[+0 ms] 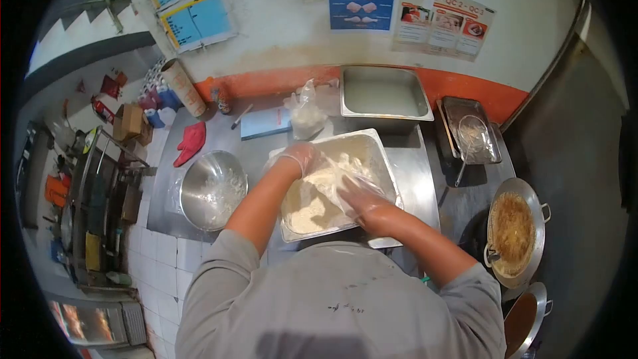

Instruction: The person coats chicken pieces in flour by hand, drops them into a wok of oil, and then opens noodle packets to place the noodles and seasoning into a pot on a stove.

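Powdery white flour (311, 211) fills a rectangular steel tray (393, 183), plastic-gloved left hand (300, 158) and right hand (359, 199) spread flat in it

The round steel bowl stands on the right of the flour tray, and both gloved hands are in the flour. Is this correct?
Not quite. The head view shows the round steel bowl on the left of the flour tray, not on the right. The rest is correct: the gloved left hand and right hand are both in the flour.

Both arms stretched forward, forearms bare; left hand (299, 157) gloved, knuckles up; right hand (357, 197) gloved, palm down, fingers extended.
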The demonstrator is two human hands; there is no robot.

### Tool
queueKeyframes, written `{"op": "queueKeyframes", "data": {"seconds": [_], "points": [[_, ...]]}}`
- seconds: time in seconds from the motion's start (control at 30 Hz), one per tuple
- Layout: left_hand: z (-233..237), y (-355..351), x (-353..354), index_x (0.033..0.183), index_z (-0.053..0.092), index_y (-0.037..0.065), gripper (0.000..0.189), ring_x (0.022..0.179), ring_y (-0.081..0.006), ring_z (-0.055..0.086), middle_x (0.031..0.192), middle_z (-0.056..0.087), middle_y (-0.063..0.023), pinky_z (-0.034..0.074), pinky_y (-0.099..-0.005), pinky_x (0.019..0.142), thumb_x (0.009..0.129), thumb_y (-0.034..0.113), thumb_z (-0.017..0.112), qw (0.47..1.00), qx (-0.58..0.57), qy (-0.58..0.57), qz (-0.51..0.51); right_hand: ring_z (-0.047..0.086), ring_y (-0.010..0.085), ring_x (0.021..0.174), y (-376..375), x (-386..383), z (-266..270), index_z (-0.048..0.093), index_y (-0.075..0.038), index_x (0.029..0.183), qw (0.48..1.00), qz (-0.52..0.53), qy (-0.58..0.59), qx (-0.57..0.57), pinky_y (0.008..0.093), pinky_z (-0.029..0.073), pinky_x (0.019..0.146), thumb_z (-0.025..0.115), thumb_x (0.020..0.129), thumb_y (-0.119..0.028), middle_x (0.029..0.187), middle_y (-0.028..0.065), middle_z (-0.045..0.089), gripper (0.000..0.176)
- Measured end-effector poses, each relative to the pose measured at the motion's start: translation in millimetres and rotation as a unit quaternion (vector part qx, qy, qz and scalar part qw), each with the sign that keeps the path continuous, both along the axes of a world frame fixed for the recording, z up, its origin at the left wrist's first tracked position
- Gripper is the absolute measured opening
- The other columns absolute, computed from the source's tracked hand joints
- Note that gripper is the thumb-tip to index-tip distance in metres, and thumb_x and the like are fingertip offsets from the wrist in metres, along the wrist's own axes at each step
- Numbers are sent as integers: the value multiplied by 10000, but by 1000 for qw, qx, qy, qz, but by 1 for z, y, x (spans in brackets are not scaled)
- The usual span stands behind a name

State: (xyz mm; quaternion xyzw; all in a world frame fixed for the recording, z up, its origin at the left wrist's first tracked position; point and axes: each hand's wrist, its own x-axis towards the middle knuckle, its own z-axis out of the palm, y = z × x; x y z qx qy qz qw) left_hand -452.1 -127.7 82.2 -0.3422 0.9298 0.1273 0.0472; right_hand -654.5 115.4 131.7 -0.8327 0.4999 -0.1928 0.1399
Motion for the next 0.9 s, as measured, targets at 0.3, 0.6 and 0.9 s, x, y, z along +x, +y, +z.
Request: {"op": "queueKeyframes", "data": {"seconds": [0.3,0.6,0.9], "points": [[77,68,-27,1551,492,160,788,1332,-365,599,1526,571,-154,498,-455,1110,869,387,814,981,68,-178,-36,678,374,937,32,-64,51,754,-7,1018,976,-198,-91,4,448,535,878,774,863,-89,960,164,734,176],[92,107,-2,1616,366,135,927,1418,-405,489,1591,469,-185,415,-458,1199,843,341,835,976,43,30,-211,663,273,854,-46,-18,20,753,-139,797,976,-134,24,-171,428,493,756,828,734,-197,776,20,704,114],[97,128,41,1581,412,66,664,1329,-420,573,1460,583,-255,444,-466,1119,1023,328,658,965,222,133,-42,653,276,787,-61,-1,4,706,-132,698,972,-160,-30,-166,449,464,730,755,746,-85,751,40,706,83]]}}
